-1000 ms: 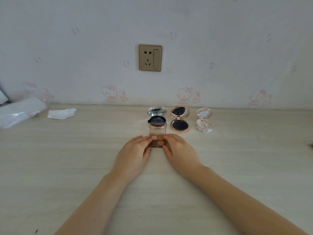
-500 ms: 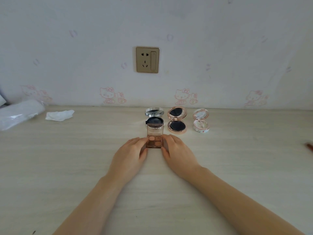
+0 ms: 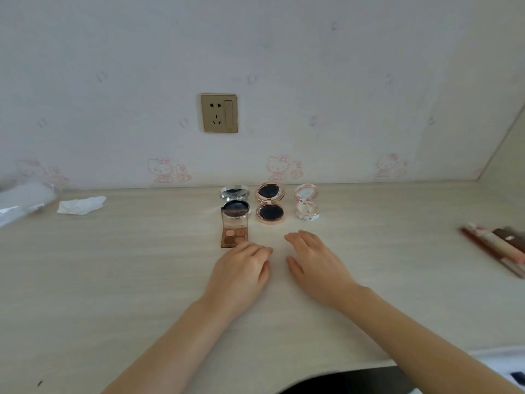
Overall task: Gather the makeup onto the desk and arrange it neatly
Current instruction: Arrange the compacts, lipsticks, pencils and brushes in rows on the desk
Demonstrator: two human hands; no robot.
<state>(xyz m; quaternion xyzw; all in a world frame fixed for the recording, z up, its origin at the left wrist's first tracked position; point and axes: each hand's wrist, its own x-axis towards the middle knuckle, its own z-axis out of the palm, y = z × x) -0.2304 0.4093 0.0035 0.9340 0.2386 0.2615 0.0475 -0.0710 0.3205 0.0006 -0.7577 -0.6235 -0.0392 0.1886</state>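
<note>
Two bare hands lie flat on the pale wooden desk, holding nothing: the left hand and right hand side by side, fingers relaxed and apart. Just beyond the left fingertips an open eyeshadow palette stands before a silver compact. A rose-gold compact and white compact line the back edge; lip pencils lie at the right edge.
</note>
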